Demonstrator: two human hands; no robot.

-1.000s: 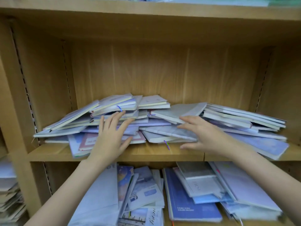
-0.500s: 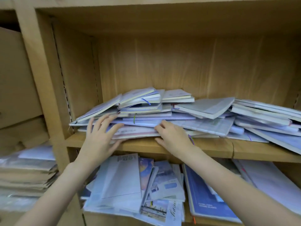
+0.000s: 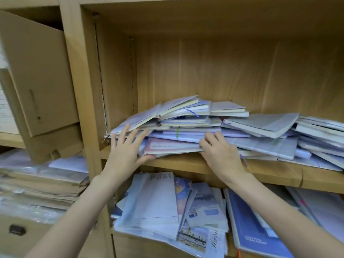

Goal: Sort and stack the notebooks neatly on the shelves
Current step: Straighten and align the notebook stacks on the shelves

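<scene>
Two wooden shelves (image 3: 204,164), possibly a storeroom

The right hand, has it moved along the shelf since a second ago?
Yes. The right hand has moved left along the shelf edge, from the pile's middle toward the left hand.

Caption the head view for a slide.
Both hands, left hand and right hand, gather a messy notebook pile on the wooden shelf.

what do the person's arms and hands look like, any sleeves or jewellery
Both forearms are bare up to the frame edge, with no sleeves in view. The left hand and right hand wear no gloves, and no rings, watch or bracelets show. Nails look short and unpainted.
</scene>
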